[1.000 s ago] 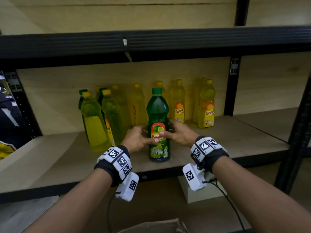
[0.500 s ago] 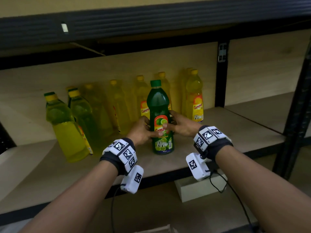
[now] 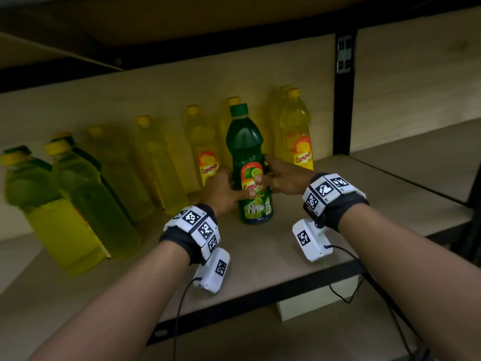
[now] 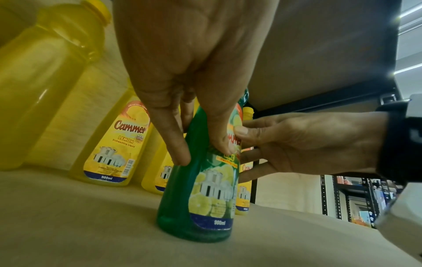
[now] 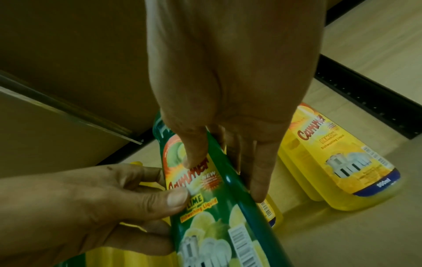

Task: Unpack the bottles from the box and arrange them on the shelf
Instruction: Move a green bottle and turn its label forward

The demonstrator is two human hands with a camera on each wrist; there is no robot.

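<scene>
Green bottle (image 3: 248, 165) upright on shelf (image 3: 273, 256), w/ both hands round its middle: left hand (image 3: 223, 190), right hand (image 3: 282, 177). Vs 1 s ago it's been slid back, closer to yellow bottles (image 3: 295, 131) behind it; placement prob nearly done

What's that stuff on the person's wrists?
Each bare forearm wears a black wristband topped with white blocks printed with black-and-white square codes. A small white box hangs under each wrist, also coded, trailing a thin black cable. No sleeves, no gloves.
</scene>
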